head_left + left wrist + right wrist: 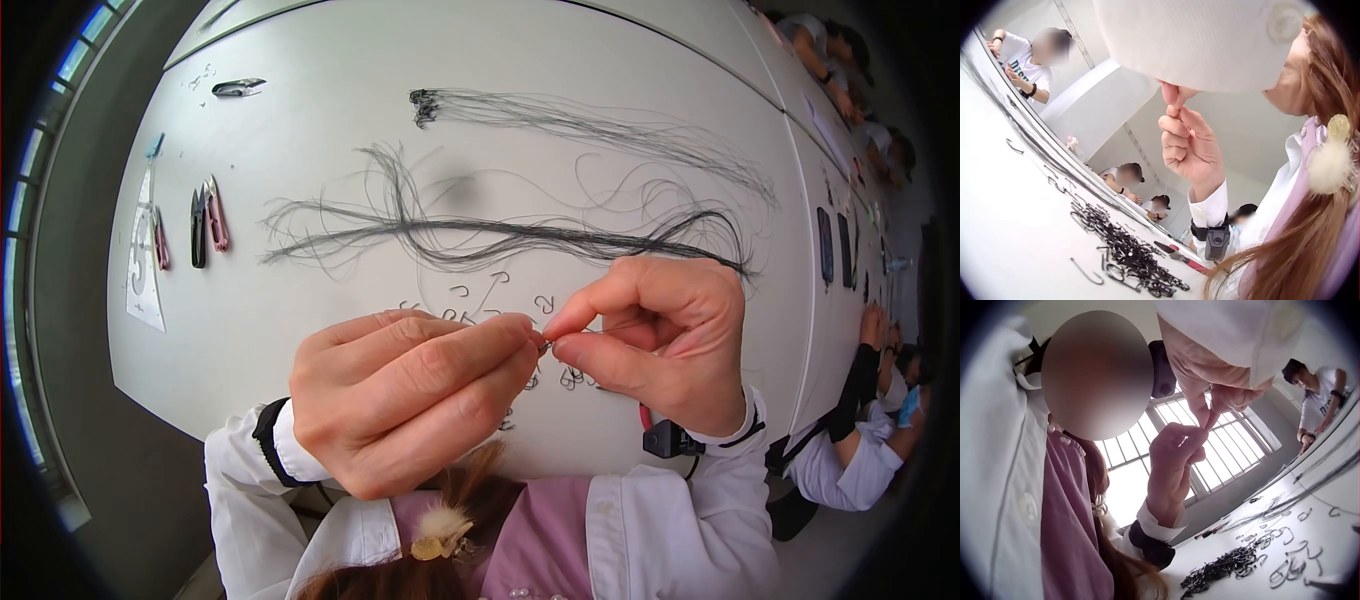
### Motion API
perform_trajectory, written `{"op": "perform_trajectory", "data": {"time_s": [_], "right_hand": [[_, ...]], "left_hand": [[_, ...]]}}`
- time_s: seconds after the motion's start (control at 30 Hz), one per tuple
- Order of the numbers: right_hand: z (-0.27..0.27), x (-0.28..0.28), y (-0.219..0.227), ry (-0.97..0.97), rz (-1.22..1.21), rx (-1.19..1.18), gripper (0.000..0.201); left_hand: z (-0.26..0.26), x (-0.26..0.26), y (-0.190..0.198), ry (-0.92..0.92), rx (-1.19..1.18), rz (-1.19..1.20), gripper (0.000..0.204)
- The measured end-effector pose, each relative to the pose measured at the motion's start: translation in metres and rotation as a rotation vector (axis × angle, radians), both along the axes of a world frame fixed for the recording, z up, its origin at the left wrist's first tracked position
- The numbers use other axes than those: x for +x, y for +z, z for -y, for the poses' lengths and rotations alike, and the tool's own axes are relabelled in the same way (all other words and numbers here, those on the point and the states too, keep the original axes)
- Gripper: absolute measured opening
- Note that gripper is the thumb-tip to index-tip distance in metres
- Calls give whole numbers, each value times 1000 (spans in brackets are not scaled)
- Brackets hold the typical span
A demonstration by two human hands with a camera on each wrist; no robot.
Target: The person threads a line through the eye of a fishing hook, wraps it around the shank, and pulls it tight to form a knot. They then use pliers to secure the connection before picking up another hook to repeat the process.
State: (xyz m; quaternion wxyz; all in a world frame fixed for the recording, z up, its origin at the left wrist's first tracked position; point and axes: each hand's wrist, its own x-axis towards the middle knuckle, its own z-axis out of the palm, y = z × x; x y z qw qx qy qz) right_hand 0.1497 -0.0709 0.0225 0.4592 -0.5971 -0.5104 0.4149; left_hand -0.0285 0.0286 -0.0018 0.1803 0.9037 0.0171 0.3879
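Over the near part of the table, my left hand [410, 395] and right hand [675, 345] meet fingertip to fingertip. Between the left thumb and fingers is a small dark piece, apparently a fish hook [545, 347], mostly hidden. The right thumb and index finger pinch right beside it, with a thin fishing line [625, 326] running back across that palm. In the left wrist view the right hand [1191, 147] is raised above the table, its other fingers curled. Below the hands lies a pile of black fish hooks [1125, 250], with loose hooks [460, 291] scattered around.
A long bundle of dark line [540, 236] spans the table beyond the hands. Farther back lies a second bundle [590, 125], with hooks [424, 106] clustered at one end. Thread snips [198, 230] and a clear set square [145, 265] lie left. Other people sit at right.
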Motion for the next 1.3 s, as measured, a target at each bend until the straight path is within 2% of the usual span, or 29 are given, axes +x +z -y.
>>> {"op": "perform_trajectory", "data": {"time_s": [0.07,0.2,0.57,0.63,0.83,0.93,1.0,1.2,1.27,1.3], "right_hand": [[-1,-1,-1,-2,15,27,9],[-1,0,-2,13,80,82,10],[-2,-1,0,25,165,98,12],[-2,-1,0,29,167,97,12],[-2,0,0,35,204,84,13],[-1,1,0,50,213,102,11],[0,1,4,51,127,0,9],[0,2,6,52,17,-59,8],[0,2,4,65,61,-22,8],[-1,3,3,80,106,19,8]], "left_hand": [[2,5,-8,67,114,175,12],[3,2,0,34,199,98,10],[11,1,-3,87,282,127,10],[10,-4,-1,18,309,17,12],[11,-5,-1,33,344,-18,12],[11,-4,-2,29,336,-4,12],[10,-4,-1,29,333,5,13],[11,-4,-2,23,349,21,13],[10,-1,-3,23,356,18,13],[9,4,-5,31,376,89,6]]}}
